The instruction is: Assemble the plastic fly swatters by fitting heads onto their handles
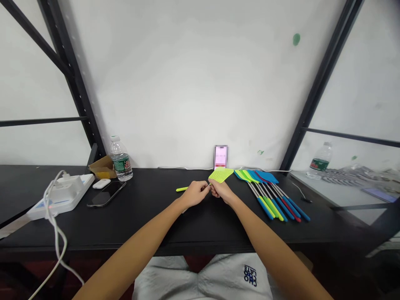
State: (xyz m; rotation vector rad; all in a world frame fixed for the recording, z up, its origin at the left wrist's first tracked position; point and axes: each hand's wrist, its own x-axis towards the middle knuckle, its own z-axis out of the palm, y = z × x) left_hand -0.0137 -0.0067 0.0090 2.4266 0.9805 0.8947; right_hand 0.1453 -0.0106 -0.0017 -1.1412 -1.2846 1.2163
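Observation:
Both my hands are closed at the middle of the black table, close together, on a yellow-green fly swatter. Its perforated head (222, 175) points right and away from me. My right hand (219, 188) grips it where the head meets the shaft. Just to the left, my left hand (196, 193) pinches the thin metal shaft, most of which is hidden by fingers. A yellow-green handle (181, 189) sticks out behind my left hand; whether it joins this shaft is hidden. Several fly swatters (271, 196) in blue, green, yellow-green and red lie fanned out to the right.
A lit phone (221, 156) leans on the wall behind the swatter head. To the left are a dark phone (107, 194), a white case (101, 183), a water bottle (121, 160), a cardboard box (102, 168) and a power strip (67, 196) with white cables. Metal posts flank the table.

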